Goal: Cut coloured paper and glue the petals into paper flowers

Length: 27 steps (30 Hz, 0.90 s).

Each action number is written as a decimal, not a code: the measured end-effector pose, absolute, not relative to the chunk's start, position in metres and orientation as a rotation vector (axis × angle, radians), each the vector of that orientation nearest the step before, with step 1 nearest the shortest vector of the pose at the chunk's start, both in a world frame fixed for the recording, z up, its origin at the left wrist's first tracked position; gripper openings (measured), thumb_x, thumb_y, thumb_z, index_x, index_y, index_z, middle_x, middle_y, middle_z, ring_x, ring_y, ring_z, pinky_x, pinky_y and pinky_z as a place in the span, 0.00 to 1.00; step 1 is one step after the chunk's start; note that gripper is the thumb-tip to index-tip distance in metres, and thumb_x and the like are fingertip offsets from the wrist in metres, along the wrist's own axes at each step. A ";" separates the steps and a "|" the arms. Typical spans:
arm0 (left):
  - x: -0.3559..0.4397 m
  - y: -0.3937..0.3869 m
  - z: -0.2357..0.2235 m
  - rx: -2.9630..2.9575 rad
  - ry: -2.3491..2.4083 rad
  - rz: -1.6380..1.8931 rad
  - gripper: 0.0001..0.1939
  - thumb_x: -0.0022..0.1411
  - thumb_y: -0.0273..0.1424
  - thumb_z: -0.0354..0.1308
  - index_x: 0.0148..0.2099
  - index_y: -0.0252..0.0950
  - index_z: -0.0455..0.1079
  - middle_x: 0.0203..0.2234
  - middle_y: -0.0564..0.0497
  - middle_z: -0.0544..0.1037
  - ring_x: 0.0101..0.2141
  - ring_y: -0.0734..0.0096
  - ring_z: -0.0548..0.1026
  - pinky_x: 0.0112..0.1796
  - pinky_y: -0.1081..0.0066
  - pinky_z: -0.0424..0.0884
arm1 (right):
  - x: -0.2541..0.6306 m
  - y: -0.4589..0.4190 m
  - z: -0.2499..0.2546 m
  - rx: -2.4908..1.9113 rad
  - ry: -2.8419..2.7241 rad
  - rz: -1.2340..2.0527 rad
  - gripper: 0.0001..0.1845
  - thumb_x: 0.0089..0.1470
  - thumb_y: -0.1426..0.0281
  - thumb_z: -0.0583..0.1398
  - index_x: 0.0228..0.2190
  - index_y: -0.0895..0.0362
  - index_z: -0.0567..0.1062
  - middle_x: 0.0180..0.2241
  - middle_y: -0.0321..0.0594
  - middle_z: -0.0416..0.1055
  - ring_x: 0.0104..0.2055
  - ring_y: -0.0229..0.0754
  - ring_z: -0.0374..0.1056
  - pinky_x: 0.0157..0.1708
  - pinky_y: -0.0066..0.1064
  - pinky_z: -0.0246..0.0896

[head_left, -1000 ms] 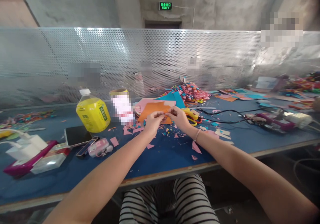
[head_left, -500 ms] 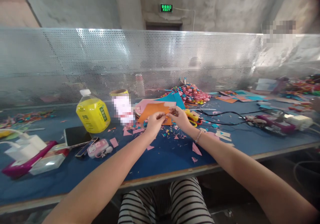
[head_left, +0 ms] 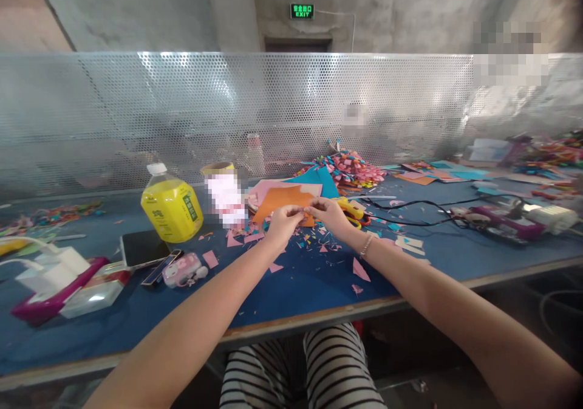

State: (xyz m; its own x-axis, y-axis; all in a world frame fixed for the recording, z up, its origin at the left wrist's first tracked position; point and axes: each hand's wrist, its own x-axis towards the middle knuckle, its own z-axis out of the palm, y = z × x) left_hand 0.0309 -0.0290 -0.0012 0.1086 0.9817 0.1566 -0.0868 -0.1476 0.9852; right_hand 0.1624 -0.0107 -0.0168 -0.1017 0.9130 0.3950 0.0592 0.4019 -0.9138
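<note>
My left hand (head_left: 285, 223) and my right hand (head_left: 328, 216) meet fingertip to fingertip above the blue table. Both are closed in a pinch on something too small to make out between them. Just behind them lies a sheet of orange paper (head_left: 277, 202), on top of pink sheets (head_left: 312, 189) and a blue sheet (head_left: 322, 179). Yellow-handled scissors (head_left: 350, 210) rest beside my right hand, partly hidden by it. Pink paper scraps (head_left: 361, 269) and tiny cuttings are strewn below and around my hands.
A bottle of yellow liquid (head_left: 170, 205), a phone (head_left: 143, 249), a pink case (head_left: 182, 270) and a power strip (head_left: 50, 299) stand on the left. Behind the sheets is a heap of coloured paper pieces (head_left: 348, 169). Black cables (head_left: 410, 217) run right to another power strip (head_left: 505, 223). A perforated metal screen (head_left: 182, 111) closes the back.
My right hand has levelled slightly, its fingers lower and flatter against the left fingertips. The whole view has shifted a little; the objects on the table stay in place.
</note>
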 end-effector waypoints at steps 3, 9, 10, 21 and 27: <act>0.031 -0.027 -0.003 1.288 0.969 1.274 0.01 0.45 0.23 0.58 0.24 0.31 0.69 0.18 0.54 0.70 0.23 0.78 0.69 0.31 0.74 0.66 | 0.162 -0.010 -0.018 -0.895 -1.529 0.929 0.18 0.36 0.58 0.63 0.20 0.58 0.65 0.19 0.30 0.59 0.22 0.31 0.55 0.24 0.26 0.50; 0.032 -0.028 -0.003 1.269 0.971 1.272 0.01 0.45 0.21 0.58 0.24 0.30 0.69 0.18 0.54 0.71 0.23 0.79 0.69 0.32 0.74 0.67 | 0.162 -0.013 -0.015 -0.879 -1.517 0.968 0.21 0.33 0.56 0.64 0.20 0.58 0.64 0.18 0.30 0.58 0.22 0.32 0.55 0.24 0.26 0.49; 0.032 -0.028 -0.002 1.256 0.975 1.269 0.02 0.45 0.21 0.57 0.24 0.30 0.70 0.18 0.53 0.71 0.23 0.78 0.70 0.32 0.74 0.67 | 0.162 -0.014 -0.015 -0.881 -1.517 0.970 0.21 0.33 0.56 0.64 0.20 0.58 0.64 0.18 0.30 0.58 0.22 0.32 0.55 0.23 0.26 0.49; 0.033 -0.026 -0.003 1.226 0.970 1.237 0.02 0.46 0.22 0.56 0.24 0.30 0.67 0.19 0.53 0.70 0.23 0.79 0.69 0.32 0.74 0.67 | 0.168 -0.009 -0.022 -0.887 -1.412 1.057 0.19 0.32 0.57 0.65 0.20 0.59 0.67 0.18 0.30 0.62 0.21 0.31 0.56 0.23 0.26 0.50; 0.029 -0.027 -0.002 1.604 1.001 1.268 0.05 0.47 0.26 0.57 0.27 0.34 0.62 0.20 0.55 0.68 0.23 0.77 0.68 0.28 0.74 0.65 | 0.171 -0.011 -0.020 -0.827 -1.294 1.163 0.19 0.31 0.59 0.66 0.20 0.58 0.68 0.19 0.31 0.63 0.21 0.30 0.56 0.22 0.25 0.51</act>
State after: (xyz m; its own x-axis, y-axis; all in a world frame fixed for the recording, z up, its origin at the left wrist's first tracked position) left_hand 0.0289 -0.0267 -0.0022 0.1698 0.9346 0.3125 0.0868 -0.3300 0.9400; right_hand 0.1706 -0.0106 -0.0197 -0.1001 0.9547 0.2802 -0.1772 0.2600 -0.9492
